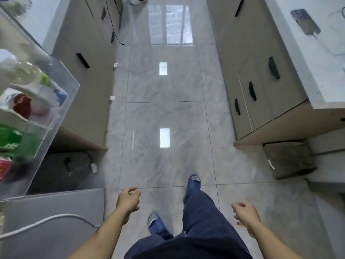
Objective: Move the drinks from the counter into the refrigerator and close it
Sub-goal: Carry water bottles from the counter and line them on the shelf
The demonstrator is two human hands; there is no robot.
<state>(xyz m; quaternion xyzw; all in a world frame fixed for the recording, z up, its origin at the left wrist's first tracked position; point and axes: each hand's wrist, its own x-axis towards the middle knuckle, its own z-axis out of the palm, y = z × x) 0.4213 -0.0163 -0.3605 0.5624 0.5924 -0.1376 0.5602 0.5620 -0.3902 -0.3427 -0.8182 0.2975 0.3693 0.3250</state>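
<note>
Glossy grey marble-tile floor (164,113) fills mid-frame between beige cabinet runs with black handles (87,75), a white marble counter (317,75) at upper right bearing only a dark phone (305,21), no drinks visible there. At left edge, the clear plastic refrigerator door shelf (61,101) stands swung open, holding blurred bottles, a green one (11,137) and a red-capped one (22,105), likely loaded for the task and awaiting closing. Low in frame, the left hand (128,200) and right hand (244,214) hang well apart, loosely curled, holding nothing, probably mid-stride.
</note>
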